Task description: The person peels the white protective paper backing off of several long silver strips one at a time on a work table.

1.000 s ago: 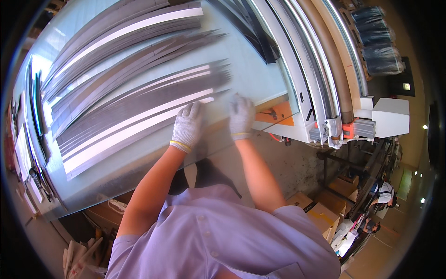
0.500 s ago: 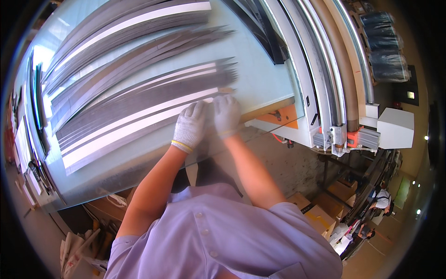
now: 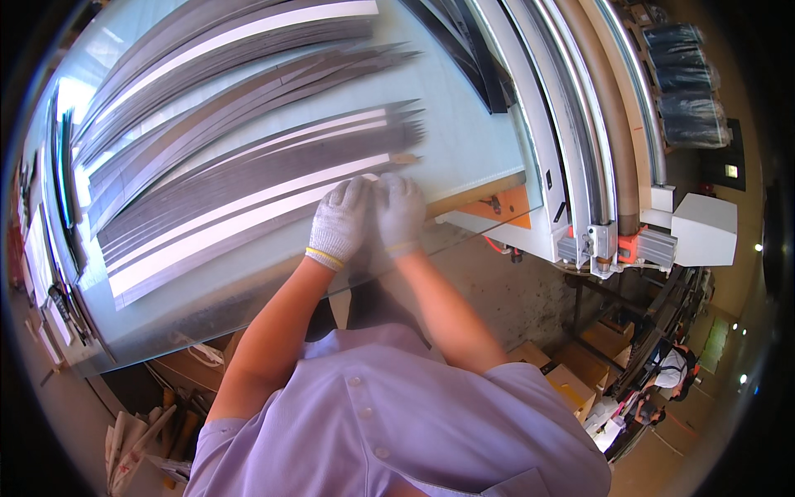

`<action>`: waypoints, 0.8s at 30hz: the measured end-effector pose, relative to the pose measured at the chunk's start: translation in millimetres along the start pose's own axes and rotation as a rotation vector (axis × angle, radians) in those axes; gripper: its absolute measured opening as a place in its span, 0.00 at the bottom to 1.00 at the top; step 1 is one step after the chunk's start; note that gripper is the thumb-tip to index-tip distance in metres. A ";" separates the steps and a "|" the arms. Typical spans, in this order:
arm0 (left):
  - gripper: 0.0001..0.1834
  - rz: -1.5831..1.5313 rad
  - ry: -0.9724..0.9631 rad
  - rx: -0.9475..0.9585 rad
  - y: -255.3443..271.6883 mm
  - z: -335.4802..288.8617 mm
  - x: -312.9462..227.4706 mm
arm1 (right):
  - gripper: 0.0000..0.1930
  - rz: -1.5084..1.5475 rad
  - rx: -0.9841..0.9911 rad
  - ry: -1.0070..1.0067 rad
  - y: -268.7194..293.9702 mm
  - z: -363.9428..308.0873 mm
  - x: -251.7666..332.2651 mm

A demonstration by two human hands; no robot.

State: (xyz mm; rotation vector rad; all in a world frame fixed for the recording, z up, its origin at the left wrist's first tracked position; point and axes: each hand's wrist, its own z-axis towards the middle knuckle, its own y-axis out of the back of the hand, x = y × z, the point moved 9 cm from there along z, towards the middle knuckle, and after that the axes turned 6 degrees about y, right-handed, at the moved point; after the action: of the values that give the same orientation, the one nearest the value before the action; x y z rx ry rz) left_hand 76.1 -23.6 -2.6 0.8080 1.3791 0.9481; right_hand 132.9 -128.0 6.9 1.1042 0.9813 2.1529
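Observation:
Both my hands wear light grey knitted gloves and meet at the right end of the nearest white-faced strip (image 3: 207, 246) on the glass-like tabletop (image 3: 464, 141). My left hand (image 3: 336, 222) is closed on that end, fingers bent over it, its yellow-edged cuff at the wrist. Right beside it, my right hand (image 3: 401, 214) is slightly smeared, with curled fingers at the tip of the same strip; its fingertips are partly hidden. Long dark grey strips (image 3: 248, 178), some with white faces, lie in a fanned bundle just beyond my hands.
More bundles of grey strips (image 3: 248, 95) lie farther back. Black angled bars (image 3: 472, 62) rest at the far right of the tabletop. A machine with long metal rails (image 3: 584, 108) and a white box (image 3: 704, 229) stands to the right. Cardboard boxes (image 3: 571, 385) sit below right.
My right hand has shifted slightly left, closer to my left hand. The left hand stays nearly in place. The strips look almost unchanged.

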 end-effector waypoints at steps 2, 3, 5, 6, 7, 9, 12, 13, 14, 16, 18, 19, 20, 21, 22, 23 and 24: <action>0.32 0.011 -0.002 0.007 0.9 0.0 -0.7 | 0.09 0.007 -0.002 -0.036 0.0 2.7 -2.6; 0.32 0.007 0.000 0.009 1.9 0.4 -1.3 | 0.09 -0.003 0.018 -0.081 -1.9 4.1 -5.8; 0.32 0.000 0.004 0.014 3.1 1.1 -2.1 | 0.09 -0.022 0.060 -0.169 -5.1 7.5 -11.1; 0.32 -0.005 0.008 0.013 3.1 1.0 -1.7 | 0.08 0.003 0.085 -0.199 -6.9 10.3 -12.8; 0.32 -0.010 0.011 0.012 3.1 1.0 -1.1 | 0.08 0.029 0.110 -0.228 -8.7 13.2 -14.6; 0.33 -0.020 0.018 0.007 4.4 1.6 -1.1 | 0.07 0.066 0.120 -0.247 -9.6 15.9 -16.8; 0.32 -0.029 0.018 -0.020 9.3 4.8 -2.8 | 0.07 0.069 0.061 -0.197 -6.9 17.6 -14.1; 0.31 -0.036 0.009 -0.043 12.0 6.5 -4.9 | 0.06 0.040 0.030 -0.165 -4.6 17.4 -11.4; 0.29 -0.044 0.003 -0.065 15.7 8.1 -7.0 | 0.06 0.011 0.001 -0.133 -1.9 17.0 -7.4; 0.26 -0.003 -0.011 -0.081 20.2 12.8 -10.7 | 0.04 0.020 0.009 -0.065 -1.0 16.0 -1.5; 0.23 0.026 -0.017 -0.090 18.8 14.4 -11.0 | 0.04 0.030 0.005 0.007 1.7 11.2 7.0; 0.21 0.035 -0.017 -0.092 15.3 14.4 -10.1 | 0.04 0.036 -0.006 0.045 4.1 7.6 12.2; 0.20 0.045 -0.021 -0.096 15.7 16.2 -12.3 | 0.05 0.041 -0.020 0.082 7.0 6.3 16.3; 0.17 -0.005 -0.008 -0.072 17.1 17.2 -13.4 | 0.05 0.037 -0.025 0.086 8.2 6.0 17.3; 0.18 0.008 -0.006 -0.073 16.8 16.2 -12.9 | 0.06 0.034 -0.030 0.091 9.2 5.7 18.1; 0.18 0.021 -0.005 -0.074 16.7 14.9 -12.2 | 0.06 0.029 -0.036 0.094 11.2 5.3 18.9; 0.19 0.033 -0.005 -0.075 16.5 13.4 -11.3 | 0.07 0.025 -0.018 0.105 10.6 3.7 19.8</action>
State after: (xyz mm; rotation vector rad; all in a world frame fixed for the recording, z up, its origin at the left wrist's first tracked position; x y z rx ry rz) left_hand 88.7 -25.9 17.8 0.7781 1.3217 1.0167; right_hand 124.2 -118.9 26.0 1.0086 0.9973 2.2550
